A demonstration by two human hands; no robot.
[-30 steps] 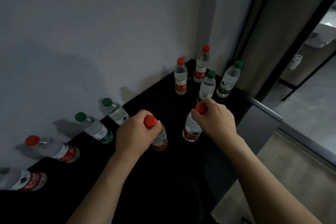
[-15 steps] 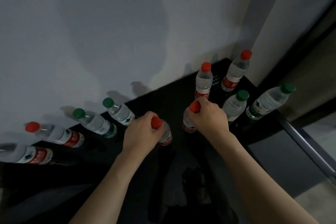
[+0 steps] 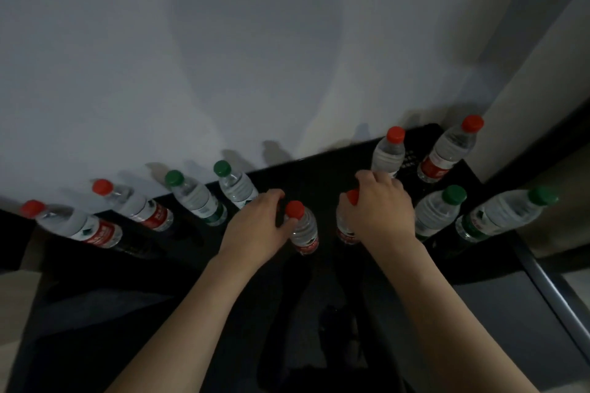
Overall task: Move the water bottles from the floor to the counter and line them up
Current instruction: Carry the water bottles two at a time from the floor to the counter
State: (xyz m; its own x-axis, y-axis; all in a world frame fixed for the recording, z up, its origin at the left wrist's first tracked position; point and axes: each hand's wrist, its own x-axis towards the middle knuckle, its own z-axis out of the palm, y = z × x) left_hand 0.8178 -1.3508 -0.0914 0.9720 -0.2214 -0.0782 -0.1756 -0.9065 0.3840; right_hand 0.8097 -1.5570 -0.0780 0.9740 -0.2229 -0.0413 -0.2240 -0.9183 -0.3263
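Observation:
Several water bottles stand on a black counter [image 3: 306, 175] against a white wall. My left hand [image 3: 258, 223] grips the neck of a red-capped bottle [image 3: 303, 230] in the middle. My right hand [image 3: 376, 207] grips the top of another red-capped bottle [image 3: 346, 233], mostly hidden under the hand. To the left, along the wall, stand two red-capped bottles [image 3: 76, 223] [image 3: 140, 207] and two green-capped ones [image 3: 198, 201] [image 3: 238, 185]. On the right stand two red-capped bottles [image 3: 388, 153] [image 3: 447, 153] and two green-capped ones [image 3: 437, 214] [image 3: 501, 214].
A white wall [image 3: 255, 57] rises directly behind the counter. A pale pillar [image 3: 542, 89] closes the right corner. A grey metal edge [image 3: 555, 306] runs along the counter's right side. Light floor [image 3: 16, 297] shows at the far left.
The view has swung left and closer to the wall. Both hands have moved with their red-capped bottles toward the wall, still holding them by the tops.

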